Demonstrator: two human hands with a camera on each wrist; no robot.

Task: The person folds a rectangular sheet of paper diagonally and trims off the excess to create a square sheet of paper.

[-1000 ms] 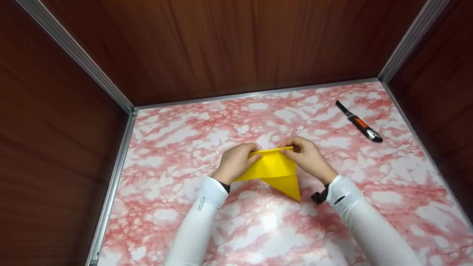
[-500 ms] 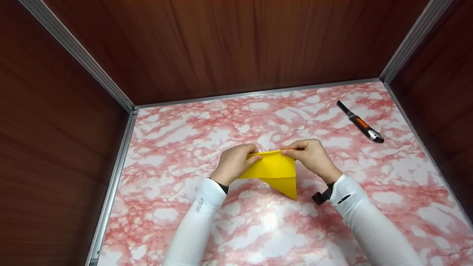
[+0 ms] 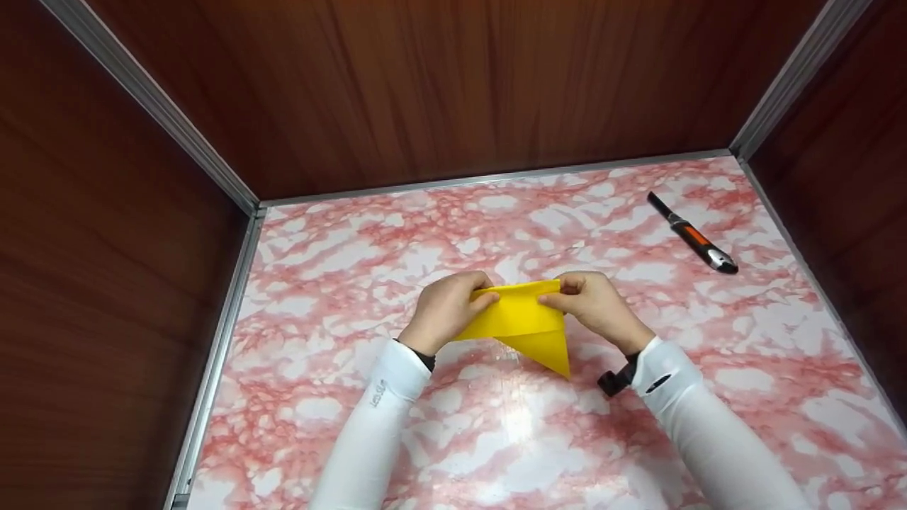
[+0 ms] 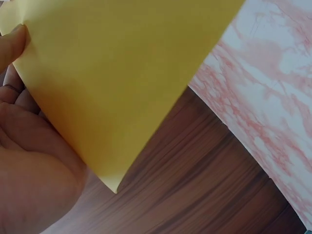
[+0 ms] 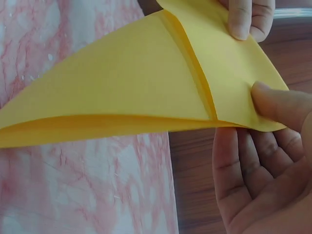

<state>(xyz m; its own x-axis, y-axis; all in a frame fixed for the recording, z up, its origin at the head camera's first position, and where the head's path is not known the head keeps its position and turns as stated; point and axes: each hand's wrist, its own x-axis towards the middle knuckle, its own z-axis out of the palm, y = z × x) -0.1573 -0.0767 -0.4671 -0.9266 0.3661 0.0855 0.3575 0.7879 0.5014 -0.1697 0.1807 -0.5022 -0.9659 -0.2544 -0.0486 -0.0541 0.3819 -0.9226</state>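
Observation:
Between the two hands is a folded sheet of yellow paper (image 3: 521, 312), its top edge turned down as a flap and a pointed corner hanging at lower right. My left hand (image 3: 445, 308) pinches its upper left part, thumb in front and fingers behind. At the upper right edge, my right hand (image 3: 597, 304) pinches it the same way. In the left wrist view the paper (image 4: 117, 83) spreads in front of the left hand (image 4: 36, 161), its corner pointing down. The right wrist view shows the folded flap (image 5: 234, 63) and layers parted along the lower side, with the right hand (image 5: 273, 165) gripping the end.
A black utility knife with an orange panel (image 3: 698, 237) lies at the back right of the red-and-white marbled table (image 3: 354, 255). Dark wood panels (image 3: 453, 92) with metal edging stand behind and at both sides. A small black camera (image 3: 613, 382) hangs at the right wrist.
The right hand slid its pinch to the right along the paper's top edge, after shifting briefly. The left hand keeps its hold nearly in place. The paper has risen slightly.

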